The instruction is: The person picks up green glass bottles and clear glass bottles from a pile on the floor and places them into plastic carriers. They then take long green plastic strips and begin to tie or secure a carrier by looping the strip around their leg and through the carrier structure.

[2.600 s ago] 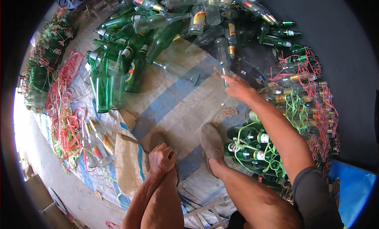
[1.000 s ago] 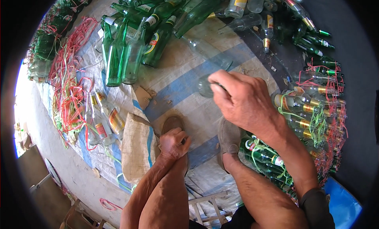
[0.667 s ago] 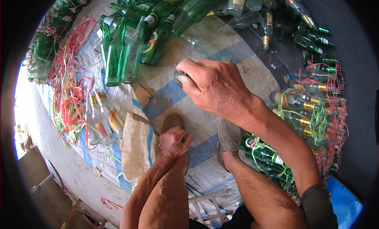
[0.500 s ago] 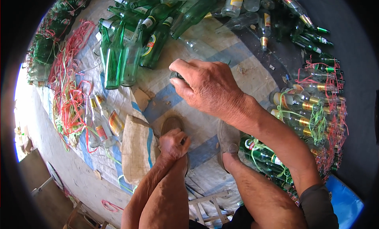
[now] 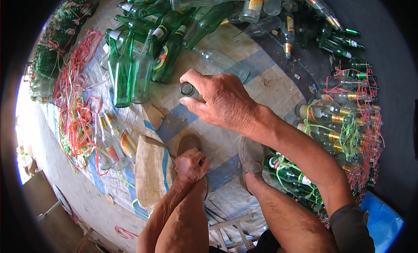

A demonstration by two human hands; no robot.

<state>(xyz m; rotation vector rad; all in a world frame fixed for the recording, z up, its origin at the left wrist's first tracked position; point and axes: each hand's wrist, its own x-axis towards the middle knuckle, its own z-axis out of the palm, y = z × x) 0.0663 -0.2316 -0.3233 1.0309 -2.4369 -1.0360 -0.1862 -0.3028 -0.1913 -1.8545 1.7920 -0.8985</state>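
Note:
My right hand (image 5: 226, 96) is raised over the middle of the floor sheet. Its thumb and fingers wrap round a glass bottle (image 5: 187, 89), whose round mouth end faces up at me; most of its body is hidden behind the hand. My left hand (image 5: 191, 163) rests by my left knee, fingers curled into a loose fist. A dark gap shows in that fist, and what it holds, if anything, is hidden. Ahead of my right hand a clear bottle (image 5: 224, 63) lies on the sheet. Close by to the left are green bottles (image 5: 124, 76) in a heap.
Bundled bottles tied with pink and green string (image 5: 344, 118) line the right side. Loose string (image 5: 78, 96) lies in a tangle at the left, beside several clear bottles (image 5: 114, 142). A folded woven sack (image 5: 150, 174) lies by my left leg. A blue plastic thing (image 5: 381, 222) stands lower right.
My right hand has shifted a little left and down and turned, so the bottle's mouth now shows more fully. My left hand stays by the knee. The whole view has tilted slightly.

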